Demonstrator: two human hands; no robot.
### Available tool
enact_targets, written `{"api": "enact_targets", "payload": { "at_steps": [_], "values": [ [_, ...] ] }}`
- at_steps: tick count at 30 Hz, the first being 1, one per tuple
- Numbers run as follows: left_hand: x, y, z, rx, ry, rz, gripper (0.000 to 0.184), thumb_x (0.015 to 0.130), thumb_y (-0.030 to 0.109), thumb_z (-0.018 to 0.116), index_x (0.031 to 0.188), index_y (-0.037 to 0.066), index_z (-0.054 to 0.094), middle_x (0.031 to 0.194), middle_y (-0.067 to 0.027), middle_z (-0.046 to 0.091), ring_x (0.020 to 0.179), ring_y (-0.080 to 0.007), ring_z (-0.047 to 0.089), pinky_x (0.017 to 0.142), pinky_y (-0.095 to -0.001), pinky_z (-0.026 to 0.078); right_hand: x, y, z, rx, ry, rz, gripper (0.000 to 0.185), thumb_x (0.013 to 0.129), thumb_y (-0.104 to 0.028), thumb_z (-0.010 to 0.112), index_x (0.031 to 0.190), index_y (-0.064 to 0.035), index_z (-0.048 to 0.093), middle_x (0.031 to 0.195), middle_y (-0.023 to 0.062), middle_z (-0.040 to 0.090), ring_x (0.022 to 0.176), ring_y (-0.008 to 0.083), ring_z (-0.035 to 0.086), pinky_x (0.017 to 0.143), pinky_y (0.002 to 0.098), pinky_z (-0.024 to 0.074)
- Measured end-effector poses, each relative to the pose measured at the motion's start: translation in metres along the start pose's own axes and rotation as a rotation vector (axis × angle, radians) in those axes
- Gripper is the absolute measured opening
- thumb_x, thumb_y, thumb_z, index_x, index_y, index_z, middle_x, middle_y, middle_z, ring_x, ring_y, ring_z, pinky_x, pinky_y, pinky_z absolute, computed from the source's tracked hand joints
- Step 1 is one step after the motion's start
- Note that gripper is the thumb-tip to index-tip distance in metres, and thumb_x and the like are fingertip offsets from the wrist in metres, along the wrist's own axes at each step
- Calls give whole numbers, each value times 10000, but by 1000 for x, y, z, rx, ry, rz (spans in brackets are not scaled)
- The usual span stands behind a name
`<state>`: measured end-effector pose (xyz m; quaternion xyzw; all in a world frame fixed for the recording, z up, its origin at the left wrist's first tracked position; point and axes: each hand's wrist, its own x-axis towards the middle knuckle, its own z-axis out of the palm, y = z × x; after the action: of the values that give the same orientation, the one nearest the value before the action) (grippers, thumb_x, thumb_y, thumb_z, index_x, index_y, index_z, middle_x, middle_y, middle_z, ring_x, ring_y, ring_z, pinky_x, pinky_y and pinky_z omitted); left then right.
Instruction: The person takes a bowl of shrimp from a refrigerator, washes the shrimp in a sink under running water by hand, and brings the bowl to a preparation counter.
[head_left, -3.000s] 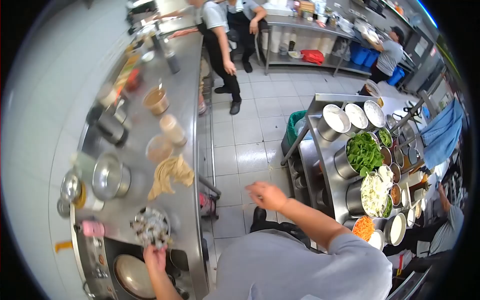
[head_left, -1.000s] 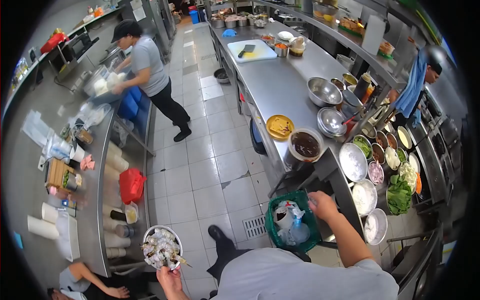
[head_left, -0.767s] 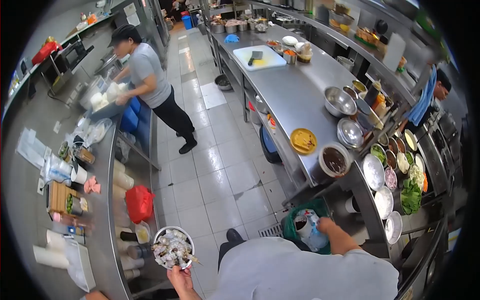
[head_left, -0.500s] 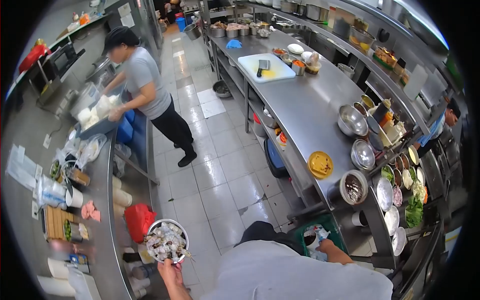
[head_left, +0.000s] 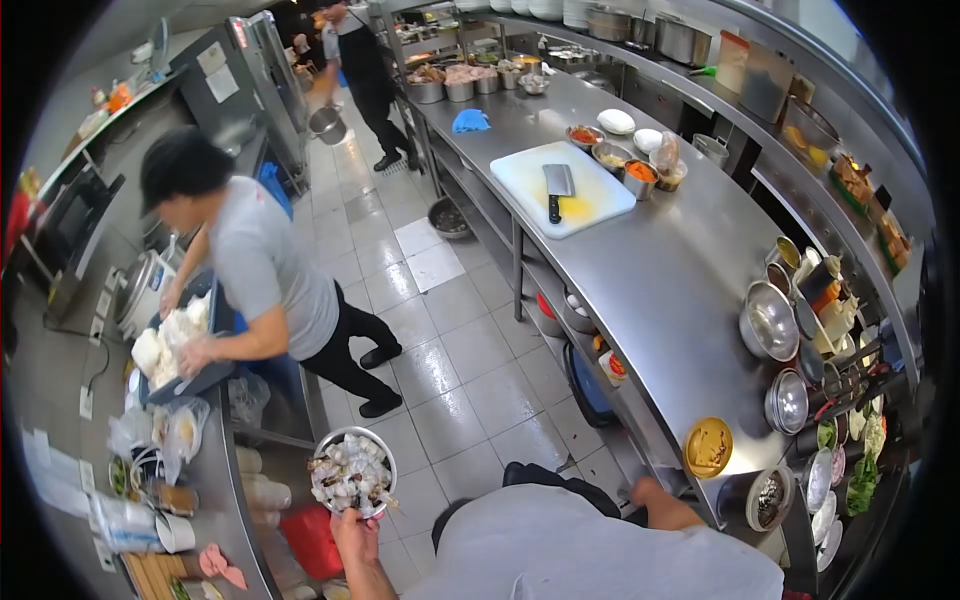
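Note:
My left hand point(head_left: 355, 537) grips the near rim of a round metal bowl point(head_left: 387, 447), with the thumb over the edge. Heaped inside are pale, greyish seafood pieces that look like raw shrimp point(head_left: 348, 470). The bowl hangs over the floor beside the left counter, next to a red plastic bag point(head_left: 312, 541). On the other side, my right hand point(head_left: 647, 492) is low by the corner of the steel table point(head_left: 640, 300). Its fingers are too small and partly hidden to make out, and nothing shows in them. A yellow lid-like dish point(head_left: 708, 447) lies on the table above it.
At the left counter a co-worker point(head_left: 255, 280) handles white food in a grey tub point(head_left: 205, 370). Farther back, another person point(head_left: 362, 75) stands in the aisle with a metal pot point(head_left: 327, 126). A cleaver point(head_left: 558, 190) rests on the white cutting board point(head_left: 520, 180).
My view has shifted forward along the aisle. My right hand has left the green-lined bin and the crumpled wrapper there. The bowl stays in my left hand. A person with a pot has appeared behind.

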<state>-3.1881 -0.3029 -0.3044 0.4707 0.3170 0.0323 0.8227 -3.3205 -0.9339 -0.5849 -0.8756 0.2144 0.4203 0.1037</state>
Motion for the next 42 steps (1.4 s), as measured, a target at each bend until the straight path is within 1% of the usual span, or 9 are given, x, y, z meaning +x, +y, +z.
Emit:
{"api": "enact_targets", "payload": {
  "at_steps": [4, 13, 19, 23, 27, 31, 36, 39, 42],
  "values": [
    [77, 25, 80, 20, -22, -14, 576, 777, -15, 472, 1348, 54, 514, 1134, -129, 673, 666, -249, 686, 450, -248, 481, 121, -67, -70, 57, 341, -204, 484, 875, -357, 663, 1223, -23, 698, 1228, 229, 687, 1150, 384, 655, 1016, 453, 514],
    [300, 58, 222, 98, -225, -111, 495, 828, -1, 468, 1320, 23, 518, 1075, -165, 692, 648, -267, 706, 447, -256, 530, 156, -214, -269, 366, 567, -216, 485, 860, -353, 692, 1225, -33, 696, 1214, 244, 685, 1154, 400, 647, 1021, 459, 508],
    [414, 128, 372, 335, -400, -112, 437, 860, 12, 467, 1289, 0, 544, 1036, -149, 710, 658, -229, 712, 440, -233, 497, 167, -187, -228, 169, 108, 270, 542, 912, -493, 630, 1139, -12, 734, 1200, 236, 698, 1150, 397, 658, 1020, 455, 508],
    [503, 136, 463, 356, -579, -105, 313, 933, 76, 512, 1225, -9, 585, 1043, -134, 717, 698, -204, 711, 486, -248, 459, 183, -181, -164, 43, 52, 139, 483, 948, -469, 562, 1048, -39, 761, 1165, 231, 711, 1111, 388, 678, 968, 479, 531],
    [571, 130, 577, 385, -698, -135, 341, 902, 49, 520, 1232, -14, 574, 1034, -154, 720, 680, -229, 722, 473, -254, 463, 150, -261, -224, 552, -138, 390, 344, 926, -336, 558, 804, -80, 752, 804, 170, 744, 869, 322, 741, 822, 467, 571],
    [616, 109, 690, 439, -771, -243, 406, 877, 17, 504, 1280, -14, 537, 1023, -187, 722, 653, -257, 726, 460, -252, 456, 251, -260, -121, 64, 557, -55, 367, 937, -326, 544, 734, -87, 735, 675, 155, 708, 778, 317, 734, 803, 453, 569],
    [691, 55, 799, 486, -770, -376, 449, 875, 5, 493, 1322, -28, 472, 1030, -193, 711, 666, -274, 727, 458, -253, 454, 309, -300, -184, 268, 145, 111, 370, 962, -351, 546, 790, -93, 747, 696, 169, 712, 789, 350, 725, 804, 468, 556],
    [731, 29, 852, 532, -800, -424, 438, 881, -5, 511, 1315, -23, 456, 1036, -192, 704, 693, -279, 731, 472, -263, 477, 298, -324, -326, 607, 162, 342, 341, 975, -348, 564, 932, -66, 749, 802, 187, 736, 838, 393, 712, 833, 485, 544],
    [753, 13, 901, 543, -920, -445, 370, 930, -9, 534, 1295, 5, 476, 1039, -185, 696, 722, -283, 732, 506, -267, 512, 296, -351, -392, 851, 597, 687, 322, 971, -325, 593, 1010, -37, 730, 946, 208, 745, 877, 423, 700, 850, 510, 533]
  ]
}}
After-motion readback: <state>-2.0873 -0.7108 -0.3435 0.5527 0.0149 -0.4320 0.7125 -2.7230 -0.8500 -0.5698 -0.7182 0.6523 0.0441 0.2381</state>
